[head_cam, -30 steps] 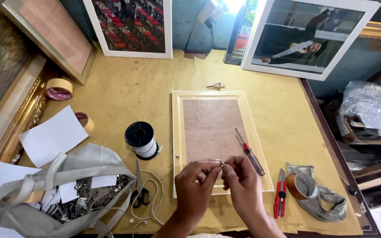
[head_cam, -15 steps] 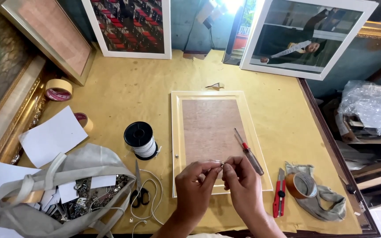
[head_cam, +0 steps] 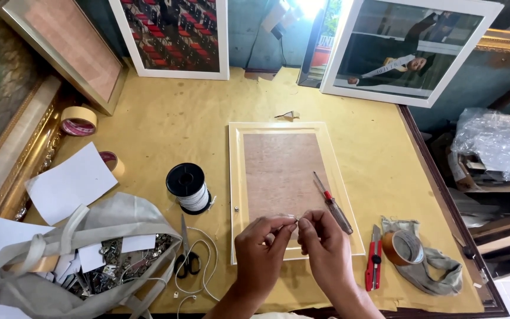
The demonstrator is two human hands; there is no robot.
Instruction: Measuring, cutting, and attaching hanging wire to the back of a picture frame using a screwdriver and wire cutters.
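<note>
Pinching a tiny metal fitting (head_cam: pixel 296 219) between both sets of fingertips, the left hand (head_cam: pixel 261 251) and right hand (head_cam: pixel 324 248) meet low in the frame, over the picture frame's (head_cam: pixel 235 177) bottom edge. Seemingly hardware fitting; the screwdriver (head_cam: pixel 332 202) lies beside them.

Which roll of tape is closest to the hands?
The brown tape roll on the grey cloth, just right of the right hand. The two other rolls lie far left.
</note>
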